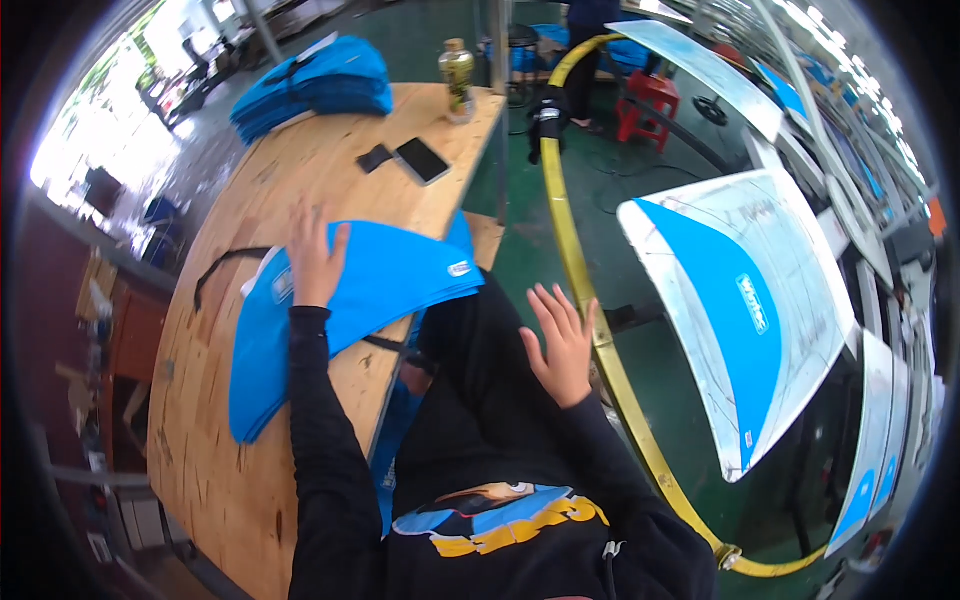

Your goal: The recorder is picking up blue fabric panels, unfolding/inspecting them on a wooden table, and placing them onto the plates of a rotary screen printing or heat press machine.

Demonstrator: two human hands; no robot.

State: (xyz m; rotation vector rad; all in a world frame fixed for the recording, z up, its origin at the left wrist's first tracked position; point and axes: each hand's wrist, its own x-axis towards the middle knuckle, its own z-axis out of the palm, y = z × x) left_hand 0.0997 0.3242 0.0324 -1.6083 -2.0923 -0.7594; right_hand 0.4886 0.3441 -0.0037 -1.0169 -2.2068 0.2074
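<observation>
My left hand [316, 265] lies with fingers apart on a loose stack of blue fabric pieces [392, 270], which have small white labels and rest on the wooden table [205, 380]. A black strap [225, 262] trails out from the pieces across the tabletop. My right hand [560, 350] is raised over the gap beside the table, fingers spread and holding nothing, near a curved yellow rail [608, 360]. To the right of it, a white tilted panel [805, 250] mounted on the machine carries a blue curved piece [745, 350] with white lettering.
A strapped blue stack [310, 90], a bottle [456, 85], a phone [423, 160] and a small dark item [374, 158] sit on the table's far part. Beyond, a person [585, 65] stands near a red stool [650, 105]. More panels [863, 450] line the machine at right.
</observation>
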